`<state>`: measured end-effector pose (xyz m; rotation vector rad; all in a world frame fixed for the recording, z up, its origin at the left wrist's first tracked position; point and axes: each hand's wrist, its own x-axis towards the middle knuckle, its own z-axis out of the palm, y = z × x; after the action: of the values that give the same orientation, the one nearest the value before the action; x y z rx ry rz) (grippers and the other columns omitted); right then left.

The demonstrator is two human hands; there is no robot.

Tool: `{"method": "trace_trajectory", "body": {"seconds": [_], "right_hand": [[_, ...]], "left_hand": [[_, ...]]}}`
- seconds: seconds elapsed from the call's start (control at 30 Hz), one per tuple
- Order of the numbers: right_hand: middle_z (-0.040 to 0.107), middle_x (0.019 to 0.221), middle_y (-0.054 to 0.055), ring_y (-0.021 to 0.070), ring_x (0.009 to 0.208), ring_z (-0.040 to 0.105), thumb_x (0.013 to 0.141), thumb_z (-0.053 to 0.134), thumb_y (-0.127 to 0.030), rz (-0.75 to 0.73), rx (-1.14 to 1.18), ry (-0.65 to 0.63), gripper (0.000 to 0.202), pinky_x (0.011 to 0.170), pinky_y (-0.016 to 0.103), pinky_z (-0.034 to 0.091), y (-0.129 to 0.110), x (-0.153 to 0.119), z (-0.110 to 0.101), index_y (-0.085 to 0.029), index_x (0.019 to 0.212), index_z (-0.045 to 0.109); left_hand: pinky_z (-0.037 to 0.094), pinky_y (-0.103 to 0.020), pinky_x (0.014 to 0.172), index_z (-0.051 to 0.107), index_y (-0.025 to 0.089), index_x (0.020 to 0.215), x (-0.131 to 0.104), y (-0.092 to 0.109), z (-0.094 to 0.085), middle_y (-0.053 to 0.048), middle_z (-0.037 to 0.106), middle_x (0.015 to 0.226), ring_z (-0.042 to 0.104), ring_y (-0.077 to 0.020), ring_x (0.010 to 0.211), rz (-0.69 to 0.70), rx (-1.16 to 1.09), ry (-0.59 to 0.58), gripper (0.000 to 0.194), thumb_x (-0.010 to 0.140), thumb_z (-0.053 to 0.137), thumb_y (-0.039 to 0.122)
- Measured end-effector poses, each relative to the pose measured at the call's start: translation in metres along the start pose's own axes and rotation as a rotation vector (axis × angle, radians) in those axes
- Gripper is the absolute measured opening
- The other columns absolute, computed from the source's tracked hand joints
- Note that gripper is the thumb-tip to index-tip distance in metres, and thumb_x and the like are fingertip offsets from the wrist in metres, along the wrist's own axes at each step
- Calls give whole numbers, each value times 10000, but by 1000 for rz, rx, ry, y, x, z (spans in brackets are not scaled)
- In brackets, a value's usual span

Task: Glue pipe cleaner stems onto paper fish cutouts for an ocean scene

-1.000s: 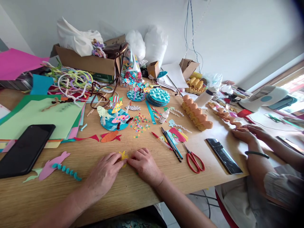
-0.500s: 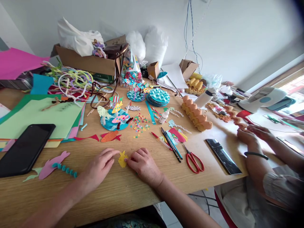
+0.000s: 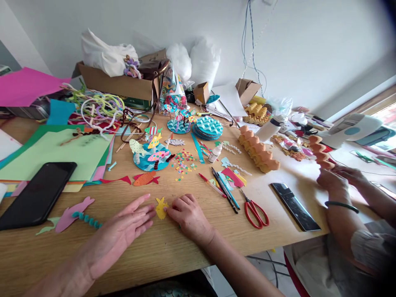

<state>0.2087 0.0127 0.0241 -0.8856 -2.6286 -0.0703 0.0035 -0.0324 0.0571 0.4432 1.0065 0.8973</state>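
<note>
A small yellow paper fish (image 3: 161, 208) lies on the wooden table (image 3: 161, 251) between my hands. My right hand (image 3: 189, 216) has its fingers closed on the fish's right edge. To the left of the fish, my left hand (image 3: 130, 220) is turned partly up with its fingers spread and nothing in them. Beside my left wrist are a pink paper fish (image 3: 72, 214) and a curled teal pipe cleaner (image 3: 88, 219). An orange paper fish (image 3: 144, 178) lies behind my hands, in front of a blue disc bearing decorated paper fish (image 3: 158, 156).
Red-handled scissors (image 3: 256, 213), pens (image 3: 225, 187) and a glue bottle (image 3: 214, 153) lie right of centre. A black phone (image 3: 38, 194) is at left, another phone (image 3: 293, 206) at right. A person's hands (image 3: 337, 178) hold an egg-carton strip (image 3: 320, 152) at far right.
My left hand has drawn back from the yellow fish and turned, its fingers spreading. My right hand stays at the fish. The view has shifted slightly.
</note>
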Motion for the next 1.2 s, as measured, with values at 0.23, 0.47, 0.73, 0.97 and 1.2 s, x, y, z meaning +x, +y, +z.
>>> {"method": "trace_trajectory", "body": {"seconds": [0.23,0.47,0.73,0.97,1.2], "right_hand": [[591,743,21,141,722,475,901,497,-221,15,23,-1,150,679,287,309,0,0,0,-209,856,639],[596,756,17,140,714,476,904,495,-237,8,29,29,146,669,287,297,1,-2,3,-210,878,636],[595,762,15,142,722,480,919,460,-242,12,22,18,186,672,292,302,1,-2,3,-207,868,636],[598,758,10,138,705,470,919,462,-241,15,23,36,182,664,290,292,1,-2,5,-205,870,633],[602,758,15,138,707,470,921,457,-231,10,34,44,187,678,288,289,1,-3,6,-201,859,631]], "left_hand": [[433,-409,937,294,198,1380,-3,-1,-3,-129,525,1277,487,-239,1191,3,149,-16,620,804,499,299],[460,-320,798,359,220,1345,1,8,5,-111,534,1270,536,-226,1122,-36,172,-7,595,784,549,280],[450,-303,792,377,248,1336,4,6,2,-97,520,1290,494,-217,1166,19,261,11,518,837,500,311],[463,-368,853,477,204,1248,25,7,-5,-101,597,1176,553,-226,1082,282,713,34,454,801,458,282],[472,-366,869,580,194,1027,73,2,-16,-71,645,1042,599,-203,973,759,1422,54,391,696,426,54]]}}
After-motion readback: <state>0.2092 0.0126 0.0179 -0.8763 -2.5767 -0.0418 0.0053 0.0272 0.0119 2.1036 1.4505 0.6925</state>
